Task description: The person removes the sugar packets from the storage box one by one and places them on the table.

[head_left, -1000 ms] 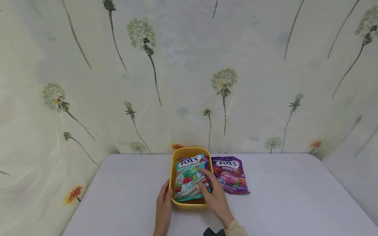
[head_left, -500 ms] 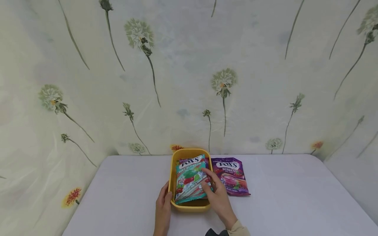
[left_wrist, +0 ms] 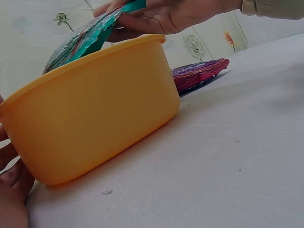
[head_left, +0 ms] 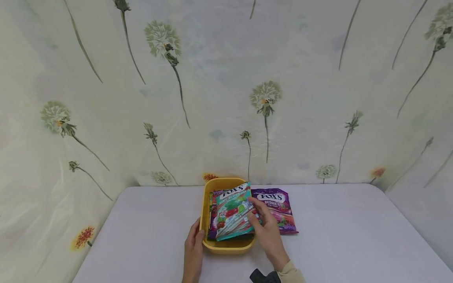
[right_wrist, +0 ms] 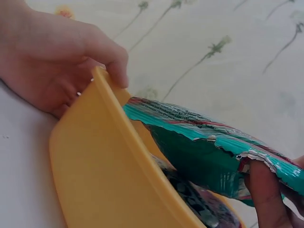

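Observation:
My right hand [head_left: 269, 232] pinches the right edge of a teal Fox's Mint Blossom candy bag [head_left: 233, 212]. In the right wrist view the candy bag [right_wrist: 190, 128] is tilted above the rim, its underside showing. Below it, a yellow plastic tub [head_left: 230, 250] holds a purple candy bag [head_left: 212, 220], partly hidden by the teal one. My left hand [head_left: 193, 247] grips the tub's left wall; in the right wrist view its thumb lies over the rim and the fingers are outside. The left wrist view shows the tub [left_wrist: 99, 114] standing on the table.
A purple Fox's Berries candy bag [head_left: 286, 220] lies flat on the white table [head_left: 354, 236], just right of the tub and partly behind my right hand. A flower-printed cloth wall [head_left: 219, 98] rises behind the table's back edge.
The teal bag has risen and shifted right with my right hand, uncovering more of the purple bag in the tub. My left hand keeps its hold on the tub.

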`<state>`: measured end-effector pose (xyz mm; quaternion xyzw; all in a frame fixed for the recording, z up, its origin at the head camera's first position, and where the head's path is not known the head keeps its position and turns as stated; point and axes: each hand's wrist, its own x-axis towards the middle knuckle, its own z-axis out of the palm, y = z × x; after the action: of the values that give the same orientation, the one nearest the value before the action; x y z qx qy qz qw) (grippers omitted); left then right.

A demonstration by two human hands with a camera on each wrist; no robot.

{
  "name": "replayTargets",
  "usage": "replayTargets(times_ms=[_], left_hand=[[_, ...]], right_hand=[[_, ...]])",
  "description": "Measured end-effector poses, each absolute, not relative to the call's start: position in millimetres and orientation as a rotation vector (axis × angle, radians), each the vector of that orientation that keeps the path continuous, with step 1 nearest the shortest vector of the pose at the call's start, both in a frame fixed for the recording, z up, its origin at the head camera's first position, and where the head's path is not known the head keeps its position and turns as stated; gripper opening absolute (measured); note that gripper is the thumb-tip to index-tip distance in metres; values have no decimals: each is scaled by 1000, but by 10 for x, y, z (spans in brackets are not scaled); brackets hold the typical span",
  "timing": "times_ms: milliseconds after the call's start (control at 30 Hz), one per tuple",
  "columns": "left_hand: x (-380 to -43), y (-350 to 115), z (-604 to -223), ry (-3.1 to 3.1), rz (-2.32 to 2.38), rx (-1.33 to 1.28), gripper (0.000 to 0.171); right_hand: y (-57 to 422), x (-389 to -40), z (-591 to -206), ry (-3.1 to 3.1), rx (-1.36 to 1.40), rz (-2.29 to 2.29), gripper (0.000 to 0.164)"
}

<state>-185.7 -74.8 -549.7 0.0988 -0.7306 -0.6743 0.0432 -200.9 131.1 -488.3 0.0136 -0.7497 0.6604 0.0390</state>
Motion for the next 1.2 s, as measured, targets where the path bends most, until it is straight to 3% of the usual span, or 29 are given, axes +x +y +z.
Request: replayTargets(times_ms=[1200], left_hand=[[-1843,-732,-5495,-2235,-2051,311,44]], right_hand=[[1726,-2068,-4809,-2165,-104,2035,37]])
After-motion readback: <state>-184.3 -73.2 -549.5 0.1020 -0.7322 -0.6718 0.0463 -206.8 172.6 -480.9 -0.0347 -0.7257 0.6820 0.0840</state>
